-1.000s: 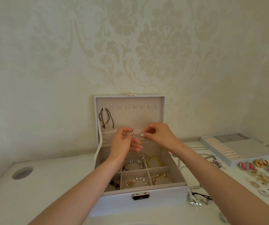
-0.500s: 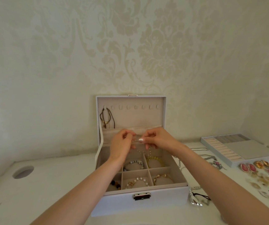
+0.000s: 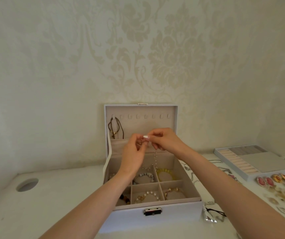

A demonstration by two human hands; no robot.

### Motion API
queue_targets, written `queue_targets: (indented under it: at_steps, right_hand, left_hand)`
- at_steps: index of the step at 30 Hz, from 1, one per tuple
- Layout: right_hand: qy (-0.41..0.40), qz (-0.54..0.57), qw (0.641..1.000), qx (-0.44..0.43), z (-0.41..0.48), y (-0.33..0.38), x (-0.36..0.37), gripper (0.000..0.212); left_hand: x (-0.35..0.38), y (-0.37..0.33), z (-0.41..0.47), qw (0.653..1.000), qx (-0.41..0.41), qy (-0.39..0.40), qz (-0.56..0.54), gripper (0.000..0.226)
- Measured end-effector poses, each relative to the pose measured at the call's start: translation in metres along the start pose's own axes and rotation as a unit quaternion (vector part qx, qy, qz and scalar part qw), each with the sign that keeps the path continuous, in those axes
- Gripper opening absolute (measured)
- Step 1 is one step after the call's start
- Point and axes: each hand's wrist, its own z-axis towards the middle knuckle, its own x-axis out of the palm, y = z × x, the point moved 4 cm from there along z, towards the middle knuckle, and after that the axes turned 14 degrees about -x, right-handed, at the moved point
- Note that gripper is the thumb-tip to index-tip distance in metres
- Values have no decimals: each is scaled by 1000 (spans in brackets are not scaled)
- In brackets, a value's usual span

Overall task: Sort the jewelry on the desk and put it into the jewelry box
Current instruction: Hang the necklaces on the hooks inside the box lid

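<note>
Both hands raised over open jewelry box (image 3: 155,219), in front of its upright lid (image 3: 155,125). Left hand (image 3: 134,152) and right hand (image 3: 164,140) each pinch the top of a thin beaded necklace (image 3: 155,159); its strand hangs down to the back middle divider. Dark cord necklace (image 3: 115,128) on leftmost lid hook. Bracelets in compartments: pearl bracelet (image 3: 148,195) front middle, yellow bracelet (image 3: 165,171) back right. Insert tray (image 3: 258,161) and pink earrings (image 3: 264,181) on surface (image 3: 60,195) at right.

Left hand (image 3: 134,152), right hand (image 3: 165,140) (pinching, close)
</note>
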Motion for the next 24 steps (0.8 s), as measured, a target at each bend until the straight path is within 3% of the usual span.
queue_targets:
  at_steps: [7,12,19,24]
  right_hand:
    - [-84,-9,996,-19,24,7,10,12]
    - [-159,-13,987,-28,46,9,29,22]
    - [-252,-154,955,6,66,16,42,22]
    - [-273,-200,941,28,73,17,47,30]
  left_hand:
    - [-40,-9,21,980,42,-182,70,13]
    - [-63,-19,38,958,34,-279,65,7]
    - [-73,-33,48,933,45,-322,155,10]
    - [-72,-39,51,917,41,-321,232,15]
